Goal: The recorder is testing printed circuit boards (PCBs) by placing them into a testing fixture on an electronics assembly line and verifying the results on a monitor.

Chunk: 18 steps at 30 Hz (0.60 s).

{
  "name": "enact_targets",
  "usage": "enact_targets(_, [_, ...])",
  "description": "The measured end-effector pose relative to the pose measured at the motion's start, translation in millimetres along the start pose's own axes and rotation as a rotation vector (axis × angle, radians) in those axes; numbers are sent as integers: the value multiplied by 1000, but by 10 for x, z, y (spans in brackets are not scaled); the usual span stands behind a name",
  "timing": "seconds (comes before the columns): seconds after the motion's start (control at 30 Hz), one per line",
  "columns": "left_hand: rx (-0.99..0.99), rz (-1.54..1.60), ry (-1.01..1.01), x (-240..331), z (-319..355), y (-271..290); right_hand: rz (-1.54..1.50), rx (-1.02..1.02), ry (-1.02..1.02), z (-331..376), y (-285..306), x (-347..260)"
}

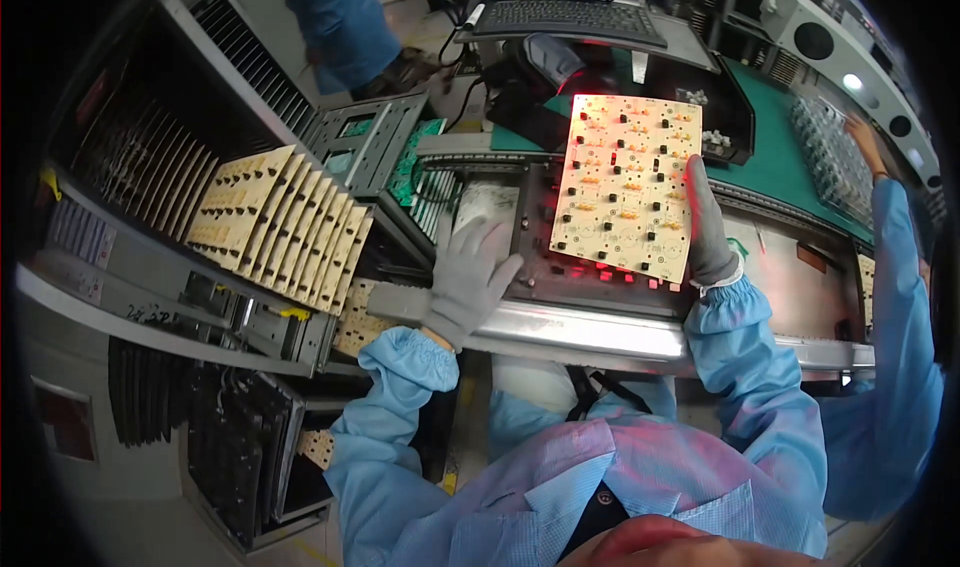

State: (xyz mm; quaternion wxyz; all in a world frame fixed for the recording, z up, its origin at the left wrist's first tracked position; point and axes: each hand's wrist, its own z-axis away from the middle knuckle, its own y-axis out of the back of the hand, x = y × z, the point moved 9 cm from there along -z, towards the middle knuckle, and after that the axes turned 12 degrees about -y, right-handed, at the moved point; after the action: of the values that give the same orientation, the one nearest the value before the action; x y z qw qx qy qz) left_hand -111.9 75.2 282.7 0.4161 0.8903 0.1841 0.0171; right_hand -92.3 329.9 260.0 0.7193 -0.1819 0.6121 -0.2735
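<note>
You hold a pale board up in your right hand while your left hand spreads free.
Your right hand [710,229], gloved in grey, comes in from the lower right with its thumb pointing up, closed on the right edge of the board [628,182]; most of its fingers are hidden behind. Your left hand [470,275], also gloved, is open with fingers apart, holding nothing visible, near the left end of the metal rail [590,329]; you cannot tell whether it touches. The board is above the conveyor, rectangular, cream-coloured and slightly tilted, dotted with small black parts and orange ones, red light glowing around its lower edge. Similar boards [290,232] stand in a row at your left.
</note>
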Motion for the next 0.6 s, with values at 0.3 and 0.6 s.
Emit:
enact_targets(0.3, [-147, 378, 339, -250, 206, -301, -115, -313, -79, -223, 1, -125])
enact_targets(0.6, [-158, 418, 369, -272, 172, -315, 233, -92, 118, -390, 467, -311])
